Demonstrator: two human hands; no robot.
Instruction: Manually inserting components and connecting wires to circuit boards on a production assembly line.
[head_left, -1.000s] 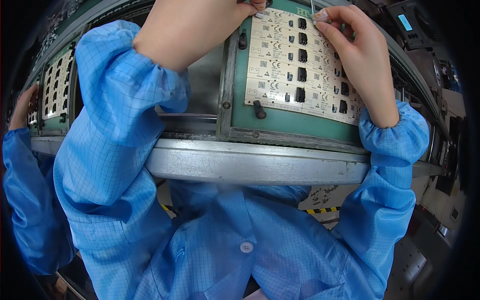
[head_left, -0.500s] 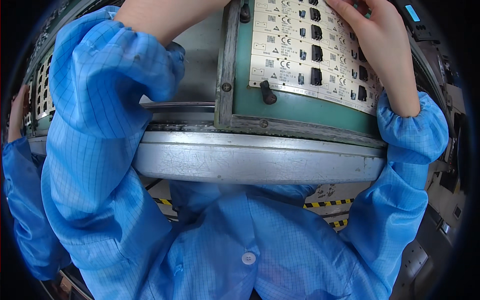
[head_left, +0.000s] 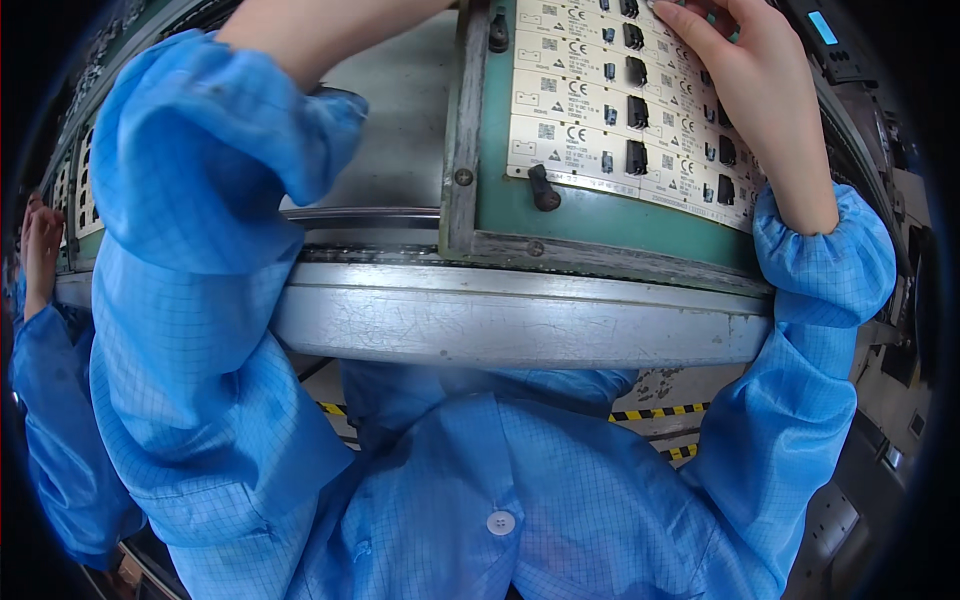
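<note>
A panel of cream-white circuit boards (head_left: 560, 160), with printed marks and rows of black components (head_left: 637, 113), lies in a green fixture (head_left: 620, 222) with a worn grey frame. Over the panel's upper right, my right hand (head_left: 750, 60) has its thumb stretched along the boards. Its other fingers are curled and partly cut off by the top edge; whatever is between them is hidden. My left forearm (head_left: 320, 35) crosses the upper left and leaves the view at the top, so the left hand is out of sight. A black clamp (head_left: 543, 188) overlaps the panel's lower left corner.
A scratched metal rail (head_left: 520, 325) runs between my body and the fixture. At the far left is another person's hand (head_left: 42, 245) in a blue sleeve, beside another board panel (head_left: 85, 180). A device with a lit display (head_left: 823, 27) stands at the upper right.
The fixture and panel have shifted slightly right against the rail. My left forearm has moved a little left, while my right hand stays nearly in place. The other person's hand has changed its pose.
</note>
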